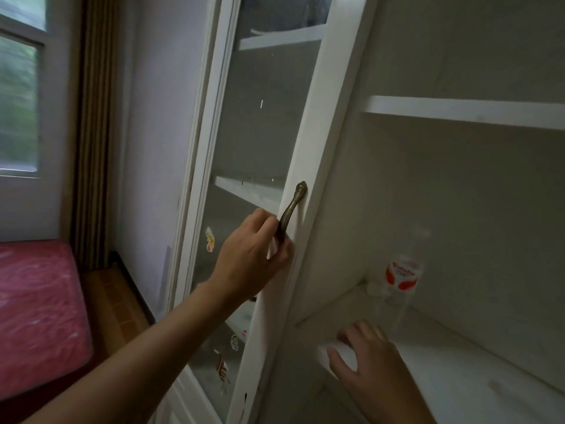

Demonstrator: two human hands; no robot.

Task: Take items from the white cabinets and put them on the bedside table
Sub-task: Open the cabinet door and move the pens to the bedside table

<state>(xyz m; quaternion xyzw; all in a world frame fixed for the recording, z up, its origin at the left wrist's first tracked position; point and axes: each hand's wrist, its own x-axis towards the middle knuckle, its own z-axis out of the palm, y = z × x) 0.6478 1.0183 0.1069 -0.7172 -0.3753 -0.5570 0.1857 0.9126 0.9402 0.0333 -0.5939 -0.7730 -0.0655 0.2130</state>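
The cabinet (pixel 428 111) is white, its shelves faintly marbled grey. The door handle (pixel 290 209) is a dull bronze. A clear bottle (pixel 400 283) wears a white label with red-orange marks. Small stickers (pixel 210 239) on the glass look yellow and orange, perhaps. The mattress (pixel 39 313) is pink; the curtain (pixel 94 133) striped brown.

window (pixel 18 96), striped curtain (pixel 93 133) (brown), wood floor (pixel 119 301)

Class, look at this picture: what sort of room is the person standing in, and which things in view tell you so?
Most likely a bedroom in a home. A white cabinet with a glass door stands by a curtained window, and a pink mattress lies below it. A plastic bottle sits on a cabinet shelf.
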